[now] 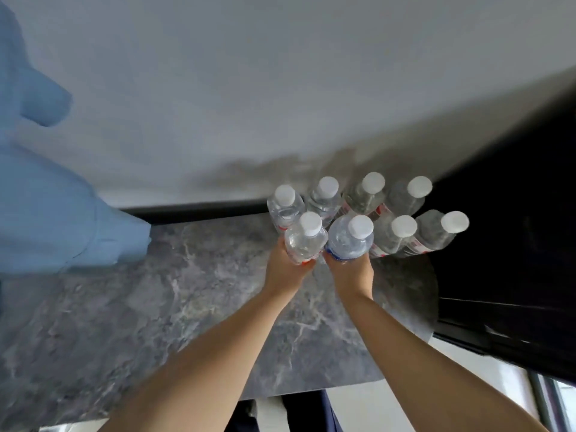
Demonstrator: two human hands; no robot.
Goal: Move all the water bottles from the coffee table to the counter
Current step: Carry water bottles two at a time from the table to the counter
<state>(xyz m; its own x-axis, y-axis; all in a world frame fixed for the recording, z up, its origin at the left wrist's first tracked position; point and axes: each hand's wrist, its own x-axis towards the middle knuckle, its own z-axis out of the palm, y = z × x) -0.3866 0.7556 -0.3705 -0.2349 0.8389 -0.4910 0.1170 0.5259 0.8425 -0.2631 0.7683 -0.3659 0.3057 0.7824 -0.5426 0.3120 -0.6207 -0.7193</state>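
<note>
Both hands wrap bottles on the counter (156, 307): left hand (285, 269) grips 1 bottle (304, 241), right hand (350, 272) another (350, 240). Fingers mostly hidden; 6 others (402, 232) crowd behind, blurry.

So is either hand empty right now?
No, the left hand and the right hand each grip a bottle at the counter.

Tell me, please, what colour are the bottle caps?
White, all eight caps, seen in the head view.
</note>
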